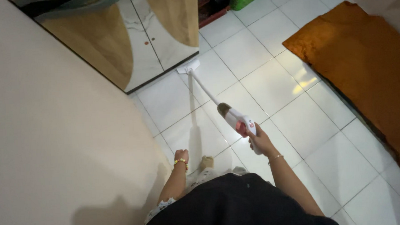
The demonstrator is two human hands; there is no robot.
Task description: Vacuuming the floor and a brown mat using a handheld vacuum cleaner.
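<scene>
Nearest to us is the dark garment at the bottom edge of the view, with both forearms reaching out from it. We note the white tiled floor as the largest surface; it shows a sheen and reflected light, but we cannot tell from this view which tiles are already cleaned and which remain. We judge the work as under way at the cabinet's foot, extent done undetermined. The orange mat lies on the right, well apart from the cleaning head. The mirrored cabinet stands against the cream wall on the left.

The stick cleaner is white with a pink trim at the grip; its thin shaft slants down to a flat white head, which rests on the floor just beside the cabinet base. The right hand is wrapped around the grip. The left hand is curled into a fist, empty, hanging near the wall.
</scene>
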